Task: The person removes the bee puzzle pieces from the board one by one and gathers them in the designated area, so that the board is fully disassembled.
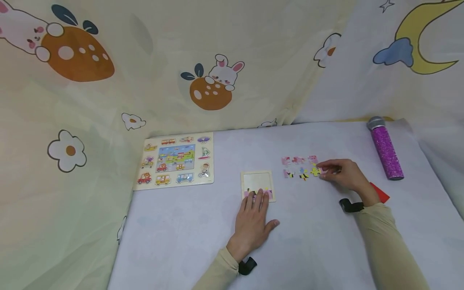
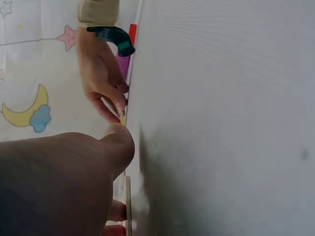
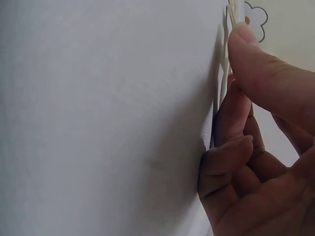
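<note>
A small square puzzle tray (image 1: pixel 255 174) with a pale border lies mid-table, a few pink and dark pieces along its near side. My left hand (image 1: pixel 251 225) rests on that near side, fingers stretched out and thumb spread. To the tray's right, loose jigsaw pieces (image 1: pixel 298 160) lie in two rows, pink with bits of yellow and black. At the right end of the lower row, my right hand (image 1: pixel 342 175) pinches a yellow puzzle piece (image 1: pixel 315 170) between thumb and forefinger. In the right wrist view, the thumb (image 3: pixel 266 73) covers much of the piece.
A vehicle puzzle board (image 1: pixel 175 161) lies at the back left. A glittery purple microphone (image 1: pixel 387 151) lies at the back right. Part of a red item (image 1: pixel 380 192) shows beside my right wrist. Printed cloth (image 1: pixel 163 92) hangs behind the white table.
</note>
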The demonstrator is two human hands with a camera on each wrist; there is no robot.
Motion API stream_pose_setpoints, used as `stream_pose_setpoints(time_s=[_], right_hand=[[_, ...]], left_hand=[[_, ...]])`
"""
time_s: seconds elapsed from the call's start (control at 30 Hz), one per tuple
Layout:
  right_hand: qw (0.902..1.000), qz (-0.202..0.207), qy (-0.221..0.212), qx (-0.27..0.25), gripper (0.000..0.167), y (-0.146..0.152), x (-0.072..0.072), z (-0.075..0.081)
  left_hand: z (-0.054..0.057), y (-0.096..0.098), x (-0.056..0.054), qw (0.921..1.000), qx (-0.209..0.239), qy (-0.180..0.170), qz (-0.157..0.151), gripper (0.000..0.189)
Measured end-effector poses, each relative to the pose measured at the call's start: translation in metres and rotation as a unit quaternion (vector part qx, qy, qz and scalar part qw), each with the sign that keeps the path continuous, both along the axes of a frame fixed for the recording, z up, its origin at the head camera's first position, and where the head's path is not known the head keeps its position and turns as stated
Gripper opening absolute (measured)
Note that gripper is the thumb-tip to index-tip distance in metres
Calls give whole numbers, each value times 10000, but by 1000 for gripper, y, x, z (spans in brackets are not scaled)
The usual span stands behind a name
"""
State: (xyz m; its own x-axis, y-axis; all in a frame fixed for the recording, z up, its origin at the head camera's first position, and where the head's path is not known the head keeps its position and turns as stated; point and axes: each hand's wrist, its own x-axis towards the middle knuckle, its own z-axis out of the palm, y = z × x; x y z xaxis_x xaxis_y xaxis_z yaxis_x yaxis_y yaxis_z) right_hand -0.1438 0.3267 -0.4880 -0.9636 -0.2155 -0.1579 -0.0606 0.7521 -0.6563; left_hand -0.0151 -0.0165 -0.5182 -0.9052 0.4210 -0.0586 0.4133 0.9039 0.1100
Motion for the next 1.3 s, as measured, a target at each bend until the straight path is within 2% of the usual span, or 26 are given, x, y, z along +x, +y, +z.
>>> stream_pose_setpoints(time_s=[0.17,0.33,0.5,0.63,0.83,1.0,1.3], right_hand=[[9999,-18,-97,85,40,-2,-1,-1],[9999,5,-60,150,44,-2,-1,-1],[9995,-60,316,24,42,-6,1,7],[9976,-54,626,-294,37,-27,-1,19],[9946,530,609,-654,34,-86,-7,19],[9884,1147,519,-844,31,-131,-11,11],[9765,1863,-121,-1074,28,-180,-13,12]], left_hand=[[-1,1,3,9998,154,25,95,90],[0,4,5,9999,-77,110,77,92],[2,8,11,9997,-255,-48,38,97],[3,11,14,9996,-202,-145,104,98],[3,17,16,9992,-173,-295,220,98],[0,19,16,9994,-104,-187,255,97],[-1,18,20,9995,-80,-226,212,99]])
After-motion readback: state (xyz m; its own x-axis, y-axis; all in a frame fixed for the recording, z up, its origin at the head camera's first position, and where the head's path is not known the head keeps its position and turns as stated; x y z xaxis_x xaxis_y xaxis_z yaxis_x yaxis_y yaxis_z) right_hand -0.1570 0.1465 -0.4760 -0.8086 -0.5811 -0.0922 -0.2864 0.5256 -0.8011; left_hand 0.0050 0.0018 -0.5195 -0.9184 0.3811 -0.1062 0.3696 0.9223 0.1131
